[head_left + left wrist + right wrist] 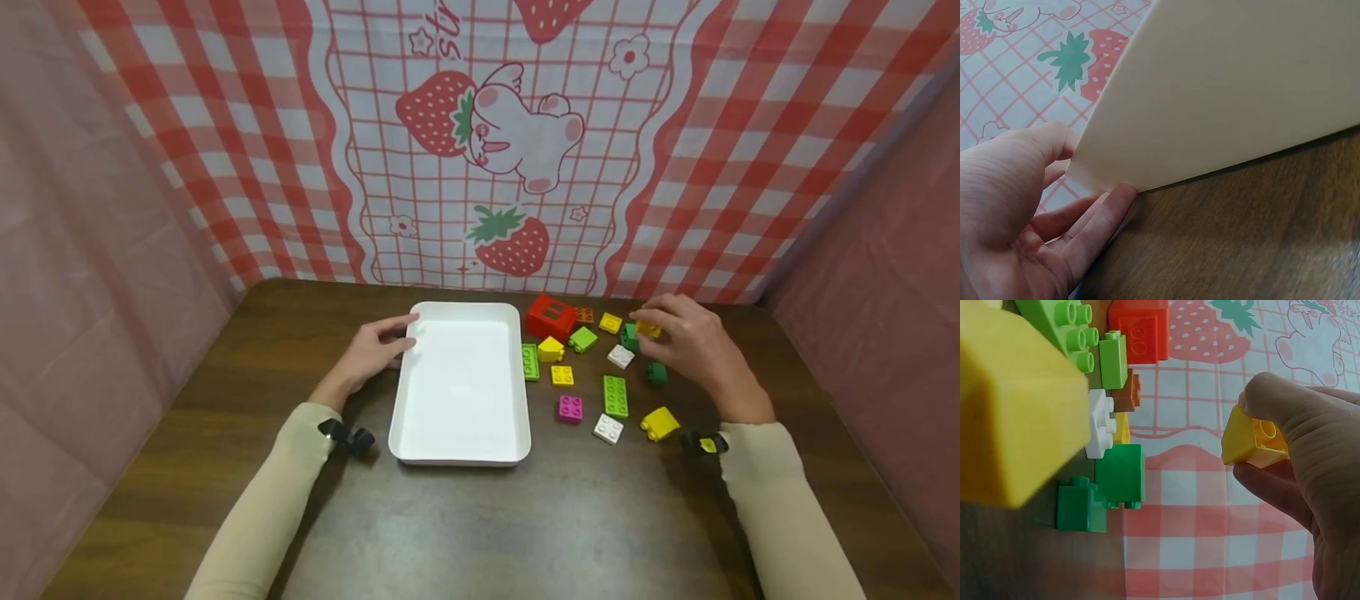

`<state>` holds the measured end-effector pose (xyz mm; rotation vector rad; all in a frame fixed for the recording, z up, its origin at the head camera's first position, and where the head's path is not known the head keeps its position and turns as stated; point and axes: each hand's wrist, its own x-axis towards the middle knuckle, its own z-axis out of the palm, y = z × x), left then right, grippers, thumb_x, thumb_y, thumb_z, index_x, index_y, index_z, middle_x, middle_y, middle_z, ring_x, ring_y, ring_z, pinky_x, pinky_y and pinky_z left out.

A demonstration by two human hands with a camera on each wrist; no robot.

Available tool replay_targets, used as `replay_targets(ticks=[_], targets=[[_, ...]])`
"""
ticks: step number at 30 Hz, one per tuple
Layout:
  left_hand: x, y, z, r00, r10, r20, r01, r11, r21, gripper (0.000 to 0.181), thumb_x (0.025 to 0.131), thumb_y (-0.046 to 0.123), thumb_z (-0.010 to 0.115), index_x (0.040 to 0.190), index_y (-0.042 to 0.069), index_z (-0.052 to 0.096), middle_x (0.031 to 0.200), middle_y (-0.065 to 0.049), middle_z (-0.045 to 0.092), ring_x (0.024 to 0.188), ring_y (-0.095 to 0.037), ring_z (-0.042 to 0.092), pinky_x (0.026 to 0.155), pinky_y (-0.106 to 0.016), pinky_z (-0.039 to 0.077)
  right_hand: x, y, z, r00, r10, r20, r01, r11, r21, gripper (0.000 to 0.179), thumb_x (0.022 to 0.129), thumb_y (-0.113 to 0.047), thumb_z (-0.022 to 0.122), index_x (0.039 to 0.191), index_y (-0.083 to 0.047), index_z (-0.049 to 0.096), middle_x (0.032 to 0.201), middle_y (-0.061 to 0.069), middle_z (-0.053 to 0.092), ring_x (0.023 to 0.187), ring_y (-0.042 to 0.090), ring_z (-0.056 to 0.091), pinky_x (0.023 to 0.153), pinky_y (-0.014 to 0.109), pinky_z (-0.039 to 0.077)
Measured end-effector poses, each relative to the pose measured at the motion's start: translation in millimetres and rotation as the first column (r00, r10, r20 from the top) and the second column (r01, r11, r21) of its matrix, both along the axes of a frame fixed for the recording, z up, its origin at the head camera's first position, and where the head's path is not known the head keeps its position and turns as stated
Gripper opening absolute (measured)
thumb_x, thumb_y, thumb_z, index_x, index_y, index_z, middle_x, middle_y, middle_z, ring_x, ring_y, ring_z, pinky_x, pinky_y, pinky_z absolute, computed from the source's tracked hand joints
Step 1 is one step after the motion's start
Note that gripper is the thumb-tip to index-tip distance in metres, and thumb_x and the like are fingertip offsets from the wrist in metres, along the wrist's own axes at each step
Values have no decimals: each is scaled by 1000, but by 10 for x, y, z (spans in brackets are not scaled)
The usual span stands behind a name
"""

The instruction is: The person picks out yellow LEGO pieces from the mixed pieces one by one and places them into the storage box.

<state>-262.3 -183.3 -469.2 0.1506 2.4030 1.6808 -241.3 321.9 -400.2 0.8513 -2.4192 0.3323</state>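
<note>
brown table (450, 533), left hand (369, 350) loosely gripping white tray (461, 392) by its edge, right hand (693, 342) pinching yellow block (1239, 439) near scattered bricks (615, 396), half hidden in head view, hollow side clear only at right wrist

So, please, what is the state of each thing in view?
Tray: open side up on the table
Left hand: grips the tray's edge
Held yellow brick: lifted off the table
Right hand: pinches that brick
Magenta brick: studs up
White bricks: studs up
Long green brick: studs up
Other bricks: on the table

Cream long sleeves (258, 500), black wrist cameras (345, 435), yellow patch (708, 446) on right one
</note>
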Motion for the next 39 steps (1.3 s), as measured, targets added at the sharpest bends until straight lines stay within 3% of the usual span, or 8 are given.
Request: replay_targets(ticks=[27,33,39], targets=[[-2,-5,-3,1000,3,5,-3,1000,-17,57,113,19,69,168,16,55,174,-24,50,135,-37,64,104,-43,70,-41,-71,-62,1000,22,13,-22,1000,-3,44,72,5,102,113,-3,87,112,16,80,101,34,73,87,58,71],[-3,1,-7,1000,-2,2,2,1000,-6,57,114,18,68,168,15,54,174,-24,50,136,-38,64,103,-42,70,-41,-61,-52,1000,23,11,-22,1000,-11,45,73,4,102,114,-4,87,112,15,80,102,33,73,88,58,70],[2,-2,-13,1000,-2,-10,2,1000,13,56,113,16,69,167,12,55,171,-26,52,131,-35,65,94,-33,71,-71,-48,7,1000,29,5,-29,1000,-4,44,74,5,101,114,-3,86,111,16,79,101,33,71,86,58,71]])
